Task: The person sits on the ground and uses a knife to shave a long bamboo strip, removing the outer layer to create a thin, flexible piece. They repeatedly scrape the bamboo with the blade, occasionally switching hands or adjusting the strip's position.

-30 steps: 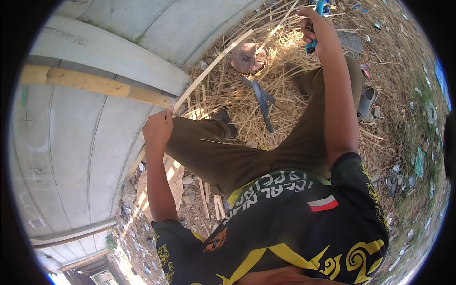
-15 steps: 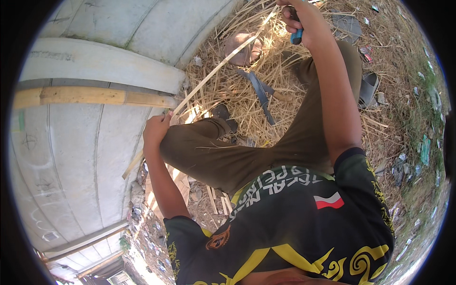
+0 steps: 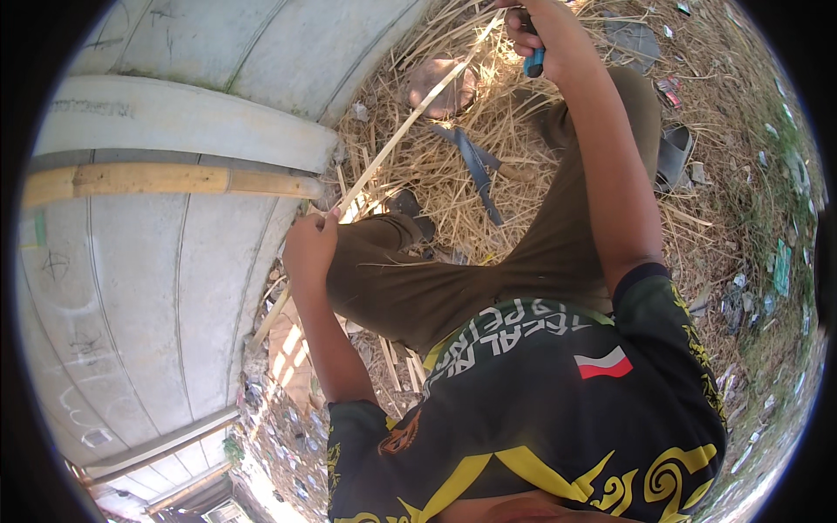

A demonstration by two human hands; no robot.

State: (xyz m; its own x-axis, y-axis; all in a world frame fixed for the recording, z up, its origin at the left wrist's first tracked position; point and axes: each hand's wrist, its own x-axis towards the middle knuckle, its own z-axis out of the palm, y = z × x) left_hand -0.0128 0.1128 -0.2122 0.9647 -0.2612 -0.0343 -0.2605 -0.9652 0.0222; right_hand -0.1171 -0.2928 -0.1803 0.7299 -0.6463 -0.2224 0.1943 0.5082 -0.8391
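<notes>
A long, thin pale bamboo strip (image 3: 405, 128) runs slantwise from the wall side up to the far middle. My left hand (image 3: 311, 248), beside my left knee, is closed round its near part, and the tail of the strip sticks out below the wrist. At the top edge, my right hand (image 3: 547, 37) is wrapped round a blue-and-black tool handle (image 3: 534, 63). The strip's far end meets the fingers of that hand; the tool's working end is hidden. On the ground between my legs lies a dark, flat, blade-like piece (image 3: 478, 173) with a brown handle-like part beside it.
A brownish round block (image 3: 442, 88) sits among loose bamboo shavings (image 3: 453, 209). At left stands a pale panel wall (image 3: 131, 279) with a bamboo pole (image 3: 166, 179) along it. A grey sandal (image 3: 675, 159) lies right of my right leg, near scattered litter and grass.
My left hand has shifted right, toward my knee, and the strip's tail has moved with it. My right hand has moved slightly left and up with the tool.
</notes>
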